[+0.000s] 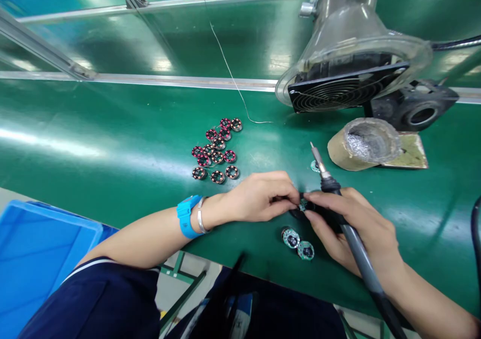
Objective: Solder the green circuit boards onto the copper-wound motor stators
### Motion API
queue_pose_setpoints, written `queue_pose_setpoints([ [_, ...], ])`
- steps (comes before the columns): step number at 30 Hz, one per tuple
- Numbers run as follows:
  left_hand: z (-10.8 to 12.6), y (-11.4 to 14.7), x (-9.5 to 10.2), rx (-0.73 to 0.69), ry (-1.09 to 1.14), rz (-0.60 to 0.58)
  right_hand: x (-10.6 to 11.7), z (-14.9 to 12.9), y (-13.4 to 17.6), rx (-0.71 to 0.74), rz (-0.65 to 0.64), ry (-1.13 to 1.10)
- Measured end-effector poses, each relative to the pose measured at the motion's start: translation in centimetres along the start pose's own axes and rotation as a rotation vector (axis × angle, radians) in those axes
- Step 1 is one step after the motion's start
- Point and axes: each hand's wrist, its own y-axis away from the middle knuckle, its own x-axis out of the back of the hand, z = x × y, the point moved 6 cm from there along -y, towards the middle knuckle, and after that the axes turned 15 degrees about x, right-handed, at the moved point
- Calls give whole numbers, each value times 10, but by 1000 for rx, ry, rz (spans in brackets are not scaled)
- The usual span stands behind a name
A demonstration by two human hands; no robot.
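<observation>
My left hand point(268, 196), wearing a blue wrist strap point(187, 216) and a silver bangle, is closed with its fingertips pinching a small green circuit board point(302, 206). Fingers partly cover that piece. My right hand point(361, 228) grips a soldering iron point(355, 248), its tip pointing up and away from the board. The thumb and forefinger of this hand also touch the piece from the right. Just below, two round parts topped with circuit boards point(298, 243) lie side by side. Past the iron's tip sits a small loose board point(314, 166), partly hidden by the iron.
Several copper-wound motor stators point(214, 151) are grouped left of centre. A strand of solder wire point(240, 93) hangs down to the green bench. At the right stand a tan pot point(343, 151), a fume extractor hood point(338, 53) and a black holder point(417, 106). A blue crate point(45, 259) is at lower left.
</observation>
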Motion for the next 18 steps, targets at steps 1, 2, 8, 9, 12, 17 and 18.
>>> queue_pose_setpoints([
  [1, 1, 1, -1, -29, -31, 4, 0, 0, 0, 4, 1, 0],
  [2, 2, 2, -2, -46, -71, 4, 0, -1, 0, 6, -3, 2],
  [8, 2, -1, -4, 73, -233, 21, 0, -4, -3, 24, -28, 31],
  [9, 1, -2, -2, 103, -219, 44, 0, -4, -3, 31, -26, 33],
  [12, 1, -3, 11, 154, -183, 135, 1, -5, -3, 63, -20, 33],
  [17, 5, -2, 66, 269, -365, 380, 17, -5, -6, 71, 64, 97],
  [18, 4, -6, 77, 316, -464, 402, 22, -5, -8, 63, 87, 126],
])
